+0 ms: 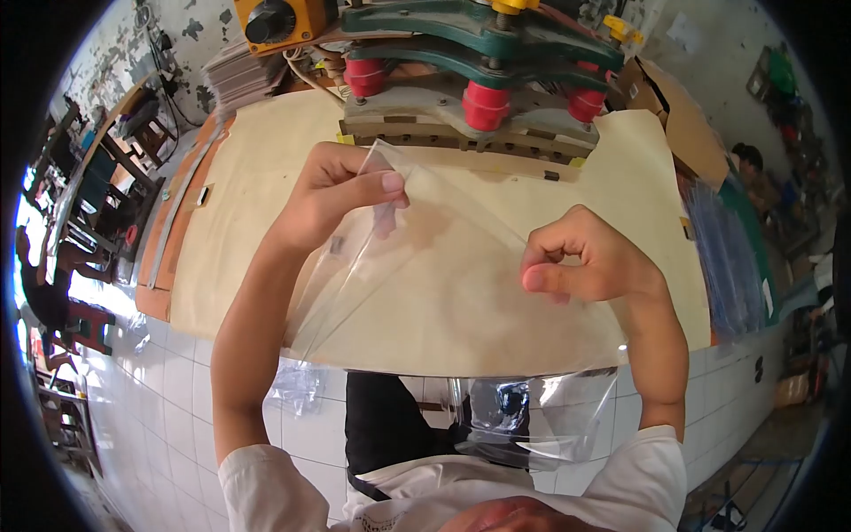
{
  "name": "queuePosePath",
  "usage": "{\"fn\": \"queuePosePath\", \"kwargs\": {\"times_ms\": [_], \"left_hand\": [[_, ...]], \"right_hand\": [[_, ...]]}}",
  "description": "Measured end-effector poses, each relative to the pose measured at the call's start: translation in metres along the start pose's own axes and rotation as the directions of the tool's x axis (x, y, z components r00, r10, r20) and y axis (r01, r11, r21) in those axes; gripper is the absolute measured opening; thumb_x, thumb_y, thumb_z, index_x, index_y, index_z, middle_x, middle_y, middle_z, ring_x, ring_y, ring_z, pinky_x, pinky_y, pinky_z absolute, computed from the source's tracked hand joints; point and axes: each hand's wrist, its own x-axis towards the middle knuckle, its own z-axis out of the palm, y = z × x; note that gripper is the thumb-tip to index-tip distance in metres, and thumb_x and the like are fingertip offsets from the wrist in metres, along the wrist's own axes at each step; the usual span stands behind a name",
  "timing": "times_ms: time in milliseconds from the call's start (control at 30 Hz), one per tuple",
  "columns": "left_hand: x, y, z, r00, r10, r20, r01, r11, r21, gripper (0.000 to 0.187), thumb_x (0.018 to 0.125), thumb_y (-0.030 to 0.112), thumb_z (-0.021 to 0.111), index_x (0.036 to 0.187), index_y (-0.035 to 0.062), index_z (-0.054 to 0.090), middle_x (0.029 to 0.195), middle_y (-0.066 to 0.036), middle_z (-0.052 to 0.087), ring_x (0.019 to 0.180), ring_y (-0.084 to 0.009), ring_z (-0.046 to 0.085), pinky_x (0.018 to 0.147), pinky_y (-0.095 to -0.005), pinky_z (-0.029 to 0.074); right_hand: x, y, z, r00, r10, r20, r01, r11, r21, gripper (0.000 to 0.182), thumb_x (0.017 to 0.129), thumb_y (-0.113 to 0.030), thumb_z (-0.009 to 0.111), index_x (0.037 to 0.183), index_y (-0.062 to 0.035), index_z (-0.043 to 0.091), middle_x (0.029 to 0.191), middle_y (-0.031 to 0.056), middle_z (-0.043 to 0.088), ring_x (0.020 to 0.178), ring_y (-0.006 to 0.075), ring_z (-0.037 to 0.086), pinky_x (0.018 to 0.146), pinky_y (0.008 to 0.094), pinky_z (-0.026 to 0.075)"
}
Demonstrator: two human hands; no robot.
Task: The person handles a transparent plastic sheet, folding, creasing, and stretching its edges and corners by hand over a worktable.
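A transparent plastic sheet [461, 266] spans the space between my hands, its lower part hanging past the table's front edge over my lap. My left hand [341, 191] pinches the sheet's upper left corner between thumb and fingers. At its right edge, my right hand [589, 257] is closed, thumb against the curled fingers, gripping the sheet. Beneath the sheet lies the pale paper-covered table top [239, 204]. Just beyond my hands stands a dark green press machine [496, 49] with red cylindrical mounts.
A stack of transparent plastic sheets [727, 257] rests at the table's right side. An orange control box [270, 22] and a pile of brown cardboard [244, 75] stand back left. A cardboard box [678, 120] is back right. Another person [753, 177] sits at far right.
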Motion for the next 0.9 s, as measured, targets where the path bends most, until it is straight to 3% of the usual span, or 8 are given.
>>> {"fn": "queuePosePath", "kwargs": {"times_ms": [167,267,367,467,633,900], "left_hand": [[0.001,-0.004,0.002,0.999,0.03,-0.029,-0.03,1.0,-0.01,0.023,0.086,0.016,0.062,0.076,-0.0042,0.066,0.064,-0.008,0.061,0.054,-0.0144,0.059,0.053,-0.0269,0.044],[0.001,-0.006,0.009,0.999,-0.004,-0.054,0.005,1.0,0.018,0.024,0.088,0.017,0.062,0.079,-0.0048,0.066,0.066,-0.008,0.062,0.056,-0.013,0.059,0.054,-0.0256,0.044],[0.0,-0.007,0.014,0.999,-0.013,-0.04,0.015,0.999,0.044,0.022,0.089,0.015,0.064,0.084,-0.0063,0.067,0.07,-0.008,0.064,0.059,-0.0113,0.059,0.054,-0.024,0.045],[0.0,-0.005,0.02,0.997,-0.055,-0.056,0.058,0.998,0.039,0.022,0.089,0.015,0.064,0.084,-0.0065,0.066,0.07,-0.008,0.064,0.059,-0.0116,0.059,0.054,-0.0244,0.046],[-0.001,-0.007,0.02,0.997,-0.053,-0.06,0.054,0.998,0.027,0.022,0.089,0.015,0.064,0.085,-0.0062,0.066,0.07,-0.009,0.064,0.057,-0.0123,0.059,0.055,-0.0249,0.046],[-0.001,-0.007,0.021,0.996,-0.07,-0.06,0.073,0.996,0.05,0.022,0.089,0.015,0.064,0.088,-0.0067,0.065,0.068,-0.01,0.063,0.056,-0.0131,0.059,0.054,-0.0259,0.047]], "right_hand": [[-0.009,-0.009,-0.009,0.998,0.05,-0.036,-0.046,0.995,0.094,0.025,0.085,-0.023,0.069,0.077,0.0003,0.063,0.059,0.0003,0.054,0.051,0.0057,0.049,0.046,0.0204,0.037],[-0.014,-0.011,-0.021,0.985,0.08,-0.15,-0.065,0.993,0.102,0.025,0.085,-0.024,0.069,0.079,0.0004,0.064,0.059,-0.0002,0.054,0.05,0.0053,0.048,0.046,0.0202,0.036],[-0.016,-0.011,-0.031,0.987,0.081,-0.141,-0.073,0.995,0.061,0.028,0.082,-0.025,0.071,0.08,0.003,0.067,0.061,0.0027,0.058,0.045,0.0062,0.049,0.041,0.02,0.038],[-0.017,-0.011,-0.035,0.987,0.133,-0.088,-0.13,0.991,0.038,0.025,0.083,-0.024,0.07,0.08,-0.0001,0.065,0.059,-0.0009,0.053,0.05,0.0052,0.047,0.046,0.0196,0.036],[-0.012,-0.005,-0.035,0.979,0.119,-0.166,-0.115,0.993,0.037,0.029,0.079,-0.027,0.073,0.081,0.0018,0.069,0.058,-0.0009,0.054,0.047,0.0054,0.048,0.042,0.0191,0.035],[-0.009,0.003,-0.039,0.98,0.139,-0.142,-0.135,0.99,0.039,0.025,0.083,-0.024,0.07,0.084,0.001,0.069,0.06,-0.0005,0.057,0.049,0.0045,0.047,0.045,0.0196,0.034]]}}
